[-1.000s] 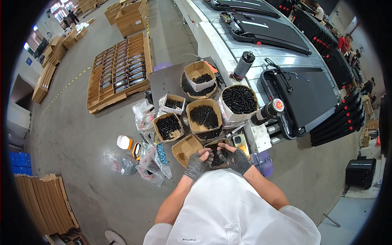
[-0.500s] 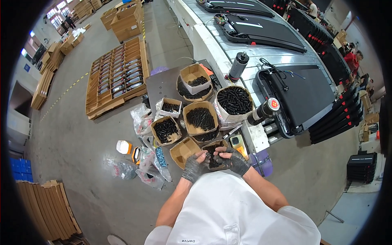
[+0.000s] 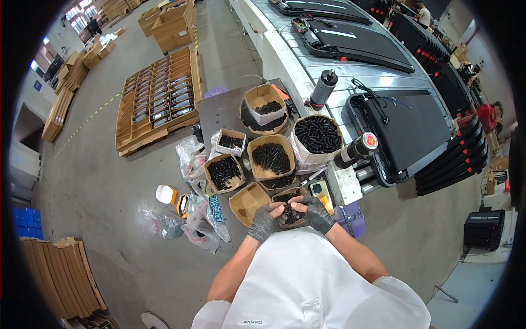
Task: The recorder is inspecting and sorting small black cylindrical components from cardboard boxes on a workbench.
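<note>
Both hands wear dark grey fingerless gloves and meet over a small cardboard box [image 3: 290,193] of tiny black parts. My left hand [image 3: 266,220] is closed, thumb and fingertips pinched at the box's near left side. Opposite it, my right hand [image 3: 315,214] is closed too, its thumb bent against the fingers. Whatever lies between the fingertips is too small to make out. Just left of the hands is a tilted, mostly bare cardboard box [image 3: 249,200]. Beyond them stand a box of black screws [image 3: 271,157] and another box of black screws [image 3: 223,172].
A tall bin of black bolts [image 3: 318,135] stands beside a white-edged conveyor carrying black treadmill-like units [image 3: 402,131]. Two dark cylinders, one a upright motor-like piece [image 3: 323,89], rest at its edge. Left are plastic bags [image 3: 201,233], blue screws [image 3: 216,208] and a partitioned carton [image 3: 123,137].
The hands have drawn slightly closer together over the box, the fingertips now nearly touching. The whole view has shifted slightly.
</note>
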Tool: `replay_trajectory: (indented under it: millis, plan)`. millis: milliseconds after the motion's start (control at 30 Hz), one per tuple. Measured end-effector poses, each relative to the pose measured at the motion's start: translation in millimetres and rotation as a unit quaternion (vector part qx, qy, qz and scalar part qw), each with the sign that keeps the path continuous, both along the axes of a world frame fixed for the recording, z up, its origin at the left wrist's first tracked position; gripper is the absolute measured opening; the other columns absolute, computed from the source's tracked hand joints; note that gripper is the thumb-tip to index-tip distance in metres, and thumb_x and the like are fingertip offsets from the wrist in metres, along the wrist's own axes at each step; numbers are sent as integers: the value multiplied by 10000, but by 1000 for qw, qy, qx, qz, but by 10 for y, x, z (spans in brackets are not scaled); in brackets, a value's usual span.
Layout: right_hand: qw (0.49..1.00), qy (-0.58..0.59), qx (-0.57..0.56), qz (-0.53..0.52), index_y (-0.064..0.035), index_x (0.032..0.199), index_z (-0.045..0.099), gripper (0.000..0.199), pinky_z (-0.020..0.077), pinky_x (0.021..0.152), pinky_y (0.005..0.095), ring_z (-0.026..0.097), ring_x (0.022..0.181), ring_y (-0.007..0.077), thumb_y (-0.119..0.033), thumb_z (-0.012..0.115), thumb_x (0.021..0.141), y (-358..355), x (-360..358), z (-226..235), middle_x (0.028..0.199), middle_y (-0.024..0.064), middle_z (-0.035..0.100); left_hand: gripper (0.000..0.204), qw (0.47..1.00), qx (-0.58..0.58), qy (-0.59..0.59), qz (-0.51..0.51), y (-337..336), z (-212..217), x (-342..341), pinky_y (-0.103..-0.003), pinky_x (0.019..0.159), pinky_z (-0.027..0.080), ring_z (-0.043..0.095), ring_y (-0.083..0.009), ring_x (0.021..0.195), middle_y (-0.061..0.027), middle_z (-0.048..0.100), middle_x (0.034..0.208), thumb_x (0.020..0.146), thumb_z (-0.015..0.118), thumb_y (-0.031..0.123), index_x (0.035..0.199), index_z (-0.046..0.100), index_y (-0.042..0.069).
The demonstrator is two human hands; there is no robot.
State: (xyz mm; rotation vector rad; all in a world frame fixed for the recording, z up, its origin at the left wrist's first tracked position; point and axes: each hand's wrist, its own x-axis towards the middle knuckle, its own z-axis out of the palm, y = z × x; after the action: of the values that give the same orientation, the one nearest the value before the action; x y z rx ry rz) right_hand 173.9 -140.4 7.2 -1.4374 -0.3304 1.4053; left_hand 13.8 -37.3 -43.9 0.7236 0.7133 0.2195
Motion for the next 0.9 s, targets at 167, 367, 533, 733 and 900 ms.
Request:
replay_trajectory:
  millis: [167, 367, 533, 733, 900]
  plan:
    - [992, -114, 38, -23, -39, 986, 650, 174, 481, 758, 248, 589, 847, 111, -150, 671, 853, 46, -47, -6, 900, 18, 645, 321, 999, 35, 16, 4, 5, -18, 9, -256, 713, 489, 603, -135, 811, -65, 663, 944, 873, 662, 206, 1104, 634, -16]
    - [967, -242, 82, -20, -23, 998, 648, 210, 466, 765, 241, 572, 834, 97, -195, 656, 878, 20, -120, -101, 899, 11, 638, 295, 1000, 16, 7, 21, -1, -62, 5, -265, 755, 498, 616, -153, 847, -70, 664, 955, 875, 654, 179, 1095, 633, -17]
    - [967, -240, 81, -16, -19, 1015, 644, 214, 466, 765, 242, 581, 841, 105, -200, 617, 904, 12, -152, -75, 900, 30, 640, 302, 1000, -7, -1, 25, -1, -11, 11, -279, 786, 505, 615, -155, 872, -77, 659, 978, 877, 646, 163, 1114, 618, -23]
    - [963, 207, 89, -151, -27, 1039, 612, 186, 515, 825, 316, 628, 927, 214, -163, 566, 922, -109, 59, -225, 1018, 111, 649, 303, 995, -47, -36, 81, 15, 34, -35, -275, 766, 501, 604, -153, 832, -66, 648, 940, 867, 658, 154, 1107, 606, -23]
    - [913, 347, 93, -194, -29, 913, 614, 158, 536, 877, 361, 632, 974, 275, -172, 547, 927, -39, 99, -269, 1047, 175, 640, 237, 988, -77, -70, 115, 15, 7, -78, -271, 764, 499, 602, -156, 840, -66, 636, 921, 864, 652, 106, 1070, 612, -5]
